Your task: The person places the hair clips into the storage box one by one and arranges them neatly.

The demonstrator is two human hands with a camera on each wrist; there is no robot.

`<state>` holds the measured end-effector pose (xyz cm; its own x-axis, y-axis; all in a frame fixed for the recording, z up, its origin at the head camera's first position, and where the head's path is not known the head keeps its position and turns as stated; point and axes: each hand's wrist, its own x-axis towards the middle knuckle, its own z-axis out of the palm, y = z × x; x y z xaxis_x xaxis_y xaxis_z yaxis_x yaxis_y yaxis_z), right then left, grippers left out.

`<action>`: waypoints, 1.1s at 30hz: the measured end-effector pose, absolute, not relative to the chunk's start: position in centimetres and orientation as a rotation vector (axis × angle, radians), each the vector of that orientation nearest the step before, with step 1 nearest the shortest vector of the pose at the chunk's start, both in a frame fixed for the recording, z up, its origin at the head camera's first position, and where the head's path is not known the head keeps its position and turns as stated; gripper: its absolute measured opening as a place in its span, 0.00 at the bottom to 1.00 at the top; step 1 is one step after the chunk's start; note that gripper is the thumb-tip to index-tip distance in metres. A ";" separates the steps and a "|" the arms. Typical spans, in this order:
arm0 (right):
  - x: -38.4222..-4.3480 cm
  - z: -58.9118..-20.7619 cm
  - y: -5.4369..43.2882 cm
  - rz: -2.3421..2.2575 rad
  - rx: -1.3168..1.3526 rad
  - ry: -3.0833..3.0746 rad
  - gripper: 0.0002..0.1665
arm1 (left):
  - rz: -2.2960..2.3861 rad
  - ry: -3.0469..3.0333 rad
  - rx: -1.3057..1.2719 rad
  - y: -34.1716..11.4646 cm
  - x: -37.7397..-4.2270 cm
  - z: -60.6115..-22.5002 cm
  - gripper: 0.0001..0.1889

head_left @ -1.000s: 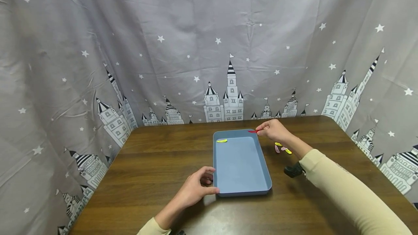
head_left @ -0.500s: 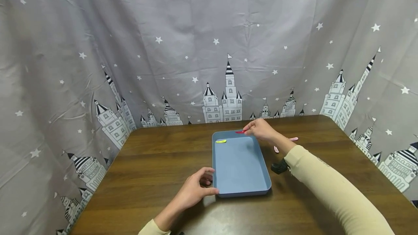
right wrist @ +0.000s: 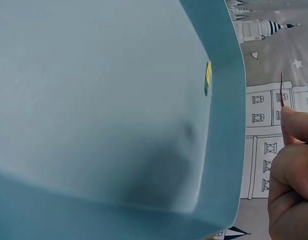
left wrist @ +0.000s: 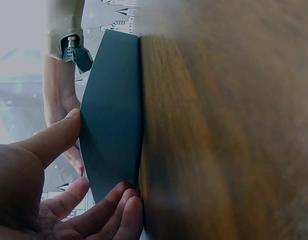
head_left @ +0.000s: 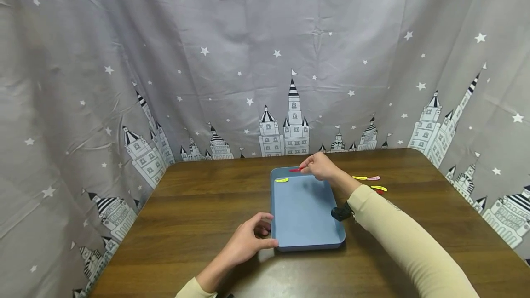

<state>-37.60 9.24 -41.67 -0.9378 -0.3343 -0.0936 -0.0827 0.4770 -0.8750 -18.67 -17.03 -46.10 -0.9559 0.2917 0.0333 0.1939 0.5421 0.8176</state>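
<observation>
A blue-grey rectangular tray (head_left: 306, 215) lies on the wooden table. My left hand (head_left: 248, 238) is at its near left corner, thumb tip at the rim and relaxed fingers against the outer wall (left wrist: 113, 110). Over the tray's far end, my right hand (head_left: 319, 165) pinches a thin red hair clip (head_left: 295, 170) between thumb and forefinger. The right wrist view shows that red clip (right wrist: 282, 90) edge-on, pointing away from the fingertips. Inside the tray, a yellow hair clip (head_left: 281, 180) lies near the far left corner, left of the held clip.
Right of the tray, several loose clips lie on the table: a yellow clip (head_left: 359, 178) beside a pink clip (head_left: 374, 178), and another yellow clip (head_left: 378, 188) over a red one. The right forearm crosses the tray's right rim. A grey castle-print curtain (head_left: 223, 59) hangs behind the table.
My right hand has carried the red clip leftward from the tray's far right corner along the far end, nearer the yellow clip. My left hand stays at the near left corner.
</observation>
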 end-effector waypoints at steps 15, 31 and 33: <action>-38.0 -43.7 7.1 -1.447 -0.386 2.508 0.07 | 1.403 2.654 0.427 -17.1 -18.7 -46.4 0.31; -38.2 -45.3 5.2 -1.512 -0.303 2.410 0.09 | 1.405 2.657 0.434 -17.1 -18.7 -46.1 0.31; -38.1 -45.6 5.1 -1.520 -0.284 2.399 0.09 | 1.402 2.655 0.431 -17.1 -18.7 -46.1 0.31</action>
<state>-38.15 5.10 -45.60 -0.9397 -0.3147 -0.1340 -0.0132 0.4249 -0.9051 -18.66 -17.11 -46.10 -0.9540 0.2977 0.0364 0.1979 0.5336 0.8223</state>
